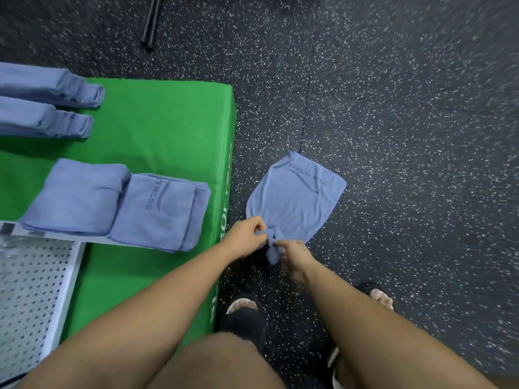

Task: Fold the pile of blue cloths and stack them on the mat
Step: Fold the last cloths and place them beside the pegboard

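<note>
Head view shows our left hand (247, 234) and right hand (292, 255) pinching the blue cloth (295, 197) at one bunched edge; we should spread its corners before folding.

The speckled dark floor (407, 108) bore a green mat (163, 122) on the left; folded blue cloths (157, 209) lay on it.
</note>
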The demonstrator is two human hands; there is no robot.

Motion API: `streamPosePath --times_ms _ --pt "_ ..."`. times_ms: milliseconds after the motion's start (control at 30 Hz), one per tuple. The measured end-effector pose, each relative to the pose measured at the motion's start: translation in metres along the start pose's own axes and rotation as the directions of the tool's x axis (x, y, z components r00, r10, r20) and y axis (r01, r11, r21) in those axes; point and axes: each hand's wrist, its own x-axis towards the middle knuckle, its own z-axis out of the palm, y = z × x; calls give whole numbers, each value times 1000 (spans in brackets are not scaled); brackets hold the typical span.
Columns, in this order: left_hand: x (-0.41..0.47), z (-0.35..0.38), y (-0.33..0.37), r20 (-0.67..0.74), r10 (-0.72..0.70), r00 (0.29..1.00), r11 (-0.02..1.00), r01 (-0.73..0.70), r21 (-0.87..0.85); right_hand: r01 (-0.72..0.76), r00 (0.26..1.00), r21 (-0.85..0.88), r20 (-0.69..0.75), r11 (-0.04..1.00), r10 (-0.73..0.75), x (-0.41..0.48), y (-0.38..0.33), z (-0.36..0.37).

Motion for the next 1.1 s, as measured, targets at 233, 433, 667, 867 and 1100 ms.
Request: streamPosePath --times_ms 233,433,667,867,1100 --pt "-27 -65 73 -10 193 981 981 -194 -26 357 906 -2 -241 934 -347 -86 -91 -25" --pt "-70 -138 166 -27 347 938 932 -348 -100 700 680 -237 -68 673 -730 -198 -196 -59" --pt "-142 -219 286 -438 421 794 840 -524 -143 906 343 -299 109 298 -933 -337 -275 -85" --pt "-187 -230 339 -407 516 754 694 -646 -317 956 183 -259 174 134 -968 -402 -291 -97" --pt "-195 -222 347 -534 561 633 547 -767 -336 954 274 -167 141 250 -951 -411 -283 -102"
